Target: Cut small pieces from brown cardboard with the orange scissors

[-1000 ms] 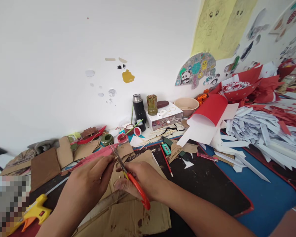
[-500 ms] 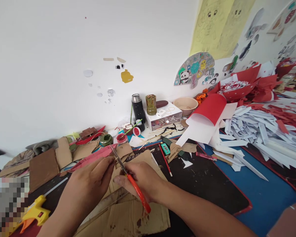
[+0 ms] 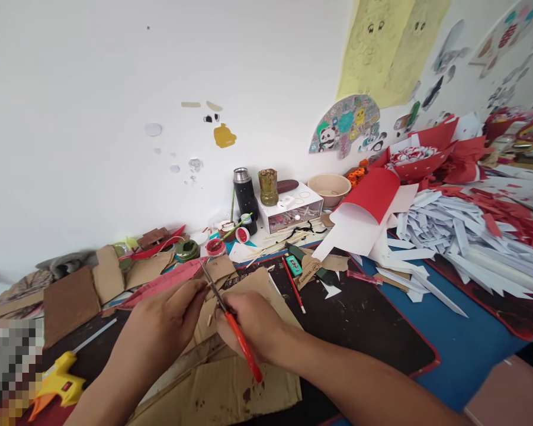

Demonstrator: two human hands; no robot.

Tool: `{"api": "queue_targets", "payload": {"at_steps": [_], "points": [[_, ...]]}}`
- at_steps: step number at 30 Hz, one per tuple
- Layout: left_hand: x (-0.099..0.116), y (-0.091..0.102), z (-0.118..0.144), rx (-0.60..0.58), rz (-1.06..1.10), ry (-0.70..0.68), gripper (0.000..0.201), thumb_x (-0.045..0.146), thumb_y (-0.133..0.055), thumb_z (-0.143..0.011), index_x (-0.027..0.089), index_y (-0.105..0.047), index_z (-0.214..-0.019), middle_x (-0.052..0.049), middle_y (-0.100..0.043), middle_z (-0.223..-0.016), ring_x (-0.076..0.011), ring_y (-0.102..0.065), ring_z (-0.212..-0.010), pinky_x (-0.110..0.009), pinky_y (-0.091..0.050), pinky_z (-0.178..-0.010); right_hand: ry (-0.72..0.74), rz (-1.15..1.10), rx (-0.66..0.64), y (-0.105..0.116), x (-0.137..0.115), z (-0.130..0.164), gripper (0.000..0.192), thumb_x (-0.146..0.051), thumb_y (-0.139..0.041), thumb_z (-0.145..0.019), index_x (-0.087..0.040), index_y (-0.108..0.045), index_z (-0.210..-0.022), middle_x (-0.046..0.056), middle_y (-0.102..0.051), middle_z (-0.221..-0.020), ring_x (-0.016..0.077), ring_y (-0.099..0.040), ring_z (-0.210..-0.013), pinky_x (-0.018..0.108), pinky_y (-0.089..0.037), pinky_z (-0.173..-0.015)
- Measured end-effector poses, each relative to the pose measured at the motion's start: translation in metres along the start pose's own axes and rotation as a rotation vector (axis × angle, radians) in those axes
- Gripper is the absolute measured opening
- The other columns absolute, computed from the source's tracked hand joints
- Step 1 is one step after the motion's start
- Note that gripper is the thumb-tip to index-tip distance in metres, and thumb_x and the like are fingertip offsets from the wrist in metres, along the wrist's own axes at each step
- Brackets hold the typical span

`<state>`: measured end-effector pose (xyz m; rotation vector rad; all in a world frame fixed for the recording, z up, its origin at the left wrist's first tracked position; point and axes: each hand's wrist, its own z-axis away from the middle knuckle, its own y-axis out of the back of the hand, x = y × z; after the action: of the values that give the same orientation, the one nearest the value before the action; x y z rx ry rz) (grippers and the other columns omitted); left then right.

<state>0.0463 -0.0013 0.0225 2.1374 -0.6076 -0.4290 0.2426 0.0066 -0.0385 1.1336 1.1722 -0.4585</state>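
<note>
My right hand (image 3: 253,325) is closed around the red-handled scissors (image 3: 244,346), whose blades point up and to the left. My left hand (image 3: 166,319) is pinched at the blades, on a small pale piece that its fingers mostly hide; its kind cannot be made out. Both hands are above a sheet of brown cardboard (image 3: 266,384) with dark stains. Just under the blades a tiny pale bit (image 3: 210,320) shows between the hands.
A yellow glue gun (image 3: 64,378) lies at the left. Paint pots (image 3: 188,251), a black flask (image 3: 245,195) and a white box (image 3: 293,207) line the wall. A red pencil (image 3: 295,287) lies right of the cardboard. White paper strips (image 3: 444,236) are heaped at the right.
The tiny pale bit has come into sight below the blades. My right thumb has drawn in closer to the scissors. The whole view has shifted slightly.
</note>
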Motion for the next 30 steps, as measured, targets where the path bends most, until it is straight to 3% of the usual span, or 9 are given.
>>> {"api": "queue_targets", "payload": {"at_steps": [5, 10, 13, 18, 22, 25, 30], "points": [[0.0, -0.002, -0.003, -0.021, 0.097, 0.078, 0.031, 0.032, -0.051, -0.108, 0.023, -0.077, -0.094, -0.005, -0.084, -0.077, -0.0207, -0.077, -0.058, -0.026, -0.054, -0.055, 0.002, -0.022, 0.026, -0.002, 0.0, 0.0, 0.017, -0.02, -0.066, -0.092, -0.02, -0.059, -0.077, 0.0, -0.064, -0.072, 0.0151, -0.051, -0.065, 0.028, -0.032, -0.06], [-0.003, -0.002, -0.002, -0.02, 0.362, 0.323, 0.025, 0.042, -0.062, -0.102, 0.026, -0.08, -0.094, -0.002, -0.081, -0.073, -0.0207, -0.075, -0.058, -0.026, -0.055, -0.056, -0.051, -0.3, -0.05, 0.003, -0.003, -0.003, 0.016, -0.028, -0.059, -0.104, -0.019, -0.07, -0.095, -0.001, -0.062, -0.07, 0.0148, -0.06, -0.058, 0.025, -0.042, -0.056], [-0.008, -0.005, -0.005, -0.132, 0.666, 0.504, 0.031, 0.052, -0.067, -0.098, 0.025, -0.082, -0.094, -0.001, -0.077, -0.066, -0.0203, -0.071, -0.056, -0.027, -0.055, -0.054, 0.006, -0.543, -0.119, 0.009, -0.003, -0.005, 0.022, -0.04, -0.064, -0.103, -0.019, -0.068, -0.102, -0.003, -0.061, -0.066, 0.0143, -0.061, -0.053, 0.023, -0.046, -0.053], [-0.007, -0.017, -0.006, -0.293, 1.29, 0.71, 0.046, 0.065, -0.086, -0.083, 0.022, -0.083, -0.097, -0.005, -0.077, -0.081, -0.0219, -0.069, -0.075, -0.034, -0.06, -0.075, 0.073, -0.9, -0.326, 0.019, -0.003, -0.007, 0.054, -0.069, -0.072, -0.094, -0.016, -0.064, -0.104, -0.001, -0.066, -0.066, 0.0172, -0.066, -0.053, 0.027, -0.054, -0.056], [0.005, -0.028, 0.003, -0.317, 1.719, 0.867, 0.05, 0.064, -0.093, -0.077, 0.018, -0.074, -0.073, 0.0, -0.061, -0.064, -0.0149, -0.054, -0.06, -0.027, -0.05, -0.062, 0.013, -0.971, -0.477, 0.023, -0.003, -0.008, 0.056, -0.068, -0.064, -0.099, -0.013, -0.066, -0.109, 0.002, -0.068, -0.069, 0.0172, -0.067, -0.052, 0.029, -0.054, -0.061], [0.01, -0.035, 0.01, -0.322, 1.848, 0.907, 0.054, 0.06, -0.095, -0.077, 0.018, -0.065, -0.062, 0.002, -0.055, -0.056, -0.0135, -0.051, -0.057, -0.024, -0.047, -0.06, 0.013, -1.002, -0.564, 0.022, -0.002, -0.011, 0.059, -0.07, -0.063, -0.098, -0.012, -0.069, -0.108, 0.004, -0.068, -0.067, 0.0201, -0.069, -0.055, 0.031, -0.056, -0.063], [0.016, -0.041, 0.013, -0.311, 1.925, 0.947, 0.053, 0.061, -0.099, -0.07, 0.017, -0.069, -0.067, 0.008, -0.042, -0.042, -0.0082, -0.036, -0.044, -0.02, -0.04, -0.053, 0.056, -1.0, -0.646, 0.018, -0.002, -0.009, 0.057, -0.069, -0.058, -0.1, -0.013, -0.069, -0.103, 0.006, -0.067, -0.066, 0.0237, -0.072, -0.062, 0.03, -0.056, -0.062]]}}
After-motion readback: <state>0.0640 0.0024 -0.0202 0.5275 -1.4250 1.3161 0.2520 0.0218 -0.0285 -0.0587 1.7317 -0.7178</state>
